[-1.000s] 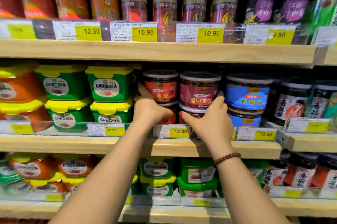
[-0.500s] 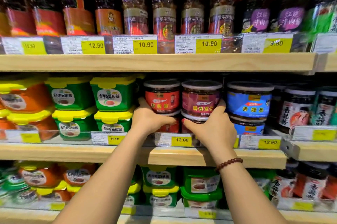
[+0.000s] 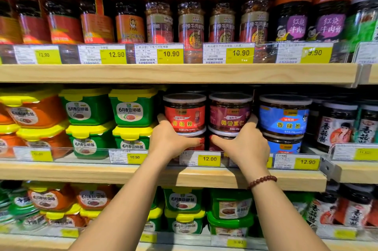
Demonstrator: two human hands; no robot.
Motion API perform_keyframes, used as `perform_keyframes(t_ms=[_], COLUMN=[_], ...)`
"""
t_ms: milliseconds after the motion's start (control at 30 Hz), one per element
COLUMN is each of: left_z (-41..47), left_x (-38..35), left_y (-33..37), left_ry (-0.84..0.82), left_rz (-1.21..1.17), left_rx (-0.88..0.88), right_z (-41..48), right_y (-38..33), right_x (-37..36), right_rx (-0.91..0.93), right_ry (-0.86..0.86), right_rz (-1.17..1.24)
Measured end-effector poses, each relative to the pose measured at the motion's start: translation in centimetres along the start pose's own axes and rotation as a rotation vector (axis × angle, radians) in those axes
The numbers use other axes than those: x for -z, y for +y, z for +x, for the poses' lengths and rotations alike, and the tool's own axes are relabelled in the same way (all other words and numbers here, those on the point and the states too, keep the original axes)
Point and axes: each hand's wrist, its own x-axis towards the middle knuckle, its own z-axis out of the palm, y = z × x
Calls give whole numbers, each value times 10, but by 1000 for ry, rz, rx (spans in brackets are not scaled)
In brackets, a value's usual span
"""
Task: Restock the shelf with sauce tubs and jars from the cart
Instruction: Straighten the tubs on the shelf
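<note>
On the middle shelf [image 3: 81, 171] stand two stacks of clear round tubs, side by side. My left hand [image 3: 169, 142] grips the left stack: its fingers run up the side of the upper red-label tub [image 3: 185, 112] and its thumb lies across the lower red tub [image 3: 193, 138]. The right stack is gripped the same way by my right hand [image 3: 244, 145], fingers beside the upper maroon-label tub [image 3: 230, 113] and thumb across the lower tub [image 3: 223, 135]. The two thumb tips nearly meet. The cart is out of view.
Green and orange square tubs [image 3: 133, 107] stand stacked left of my hands, and blue-label tubs [image 3: 283, 115] close on the right. Tall jars [image 3: 191, 17] fill the top shelf, more tubs the bottom one. A clear price rail [image 3: 208, 158] runs along the shelf front.
The view has tilted upward, so the shelves sit lower in frame. Both hands stay on the two tub stacks; the thumbs have drawn a little closer together.
</note>
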Motion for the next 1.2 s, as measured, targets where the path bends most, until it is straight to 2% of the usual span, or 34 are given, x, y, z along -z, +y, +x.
perform_keyframes(t_ms=[400, 567, 633, 733, 800, 867, 1000, 1200], left_z=[-8, -32, -53, -81, -85, -79, -64, -59], left_x=[2, 14, 14, 0, -19, -37, -73, -100], left_y=[2, 1, 2, 11, 20, 28, 49, 61], left_ry=[10, 54, 165, 353, 364, 336, 341, 347], left_rz=[26, -79, -177, -267, -291, -272, -113, 13], left_rx=[-35, -156, -203, -304, -381, -435, -439, -267], right_z=[-2, -8, -15, -26, -26, -21, -5, 14], right_y=[2, 19, 30, 48, 62, 75, 94, 103], right_x=[1, 18, 27, 38, 43, 44, 46, 41], right_rx=[32, 151, 205, 261, 220, 149, 4, -40], right_ry=[-1, -36, 39, 278, 440, 516, 388, 264], right_rz=[-7, 112, 239, 423, 457, 457, 355, 243])
